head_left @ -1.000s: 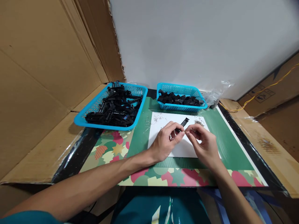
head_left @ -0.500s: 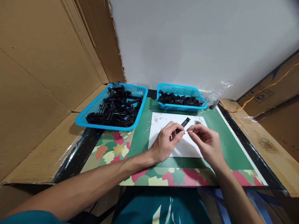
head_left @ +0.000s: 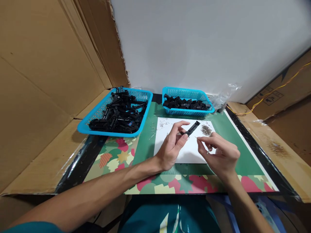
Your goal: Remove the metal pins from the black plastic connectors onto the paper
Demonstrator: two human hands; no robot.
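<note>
My left hand (head_left: 171, 147) holds a long black plastic part (head_left: 193, 127) between thumb and fingers, over a white sheet (head_left: 189, 155). The part tilts up to the right. Just right of it, my right hand (head_left: 220, 152) pinches a thin metal tool (head_left: 209, 150), whose fine tip points at the black part without touching it. A pile of small metal pieces (head_left: 206, 130) lies on the sheet beyond my right hand. More tiny pieces (head_left: 164, 123) are scattered at the sheet's back left.
A blue basket (head_left: 109, 132) of long black parts stands at the left. Behind the sheet is a smaller blue basket (head_left: 188, 112) with black pieces, beside a clear plastic bag (head_left: 222, 98). Cardboard (head_left: 48, 64) stands at the left, a pale wall (head_left: 194, 42) at the back.
My right hand has moved a little right, away from my left, and the tool now shows in it. The black part has turned, and my left index finger has lifted.
</note>
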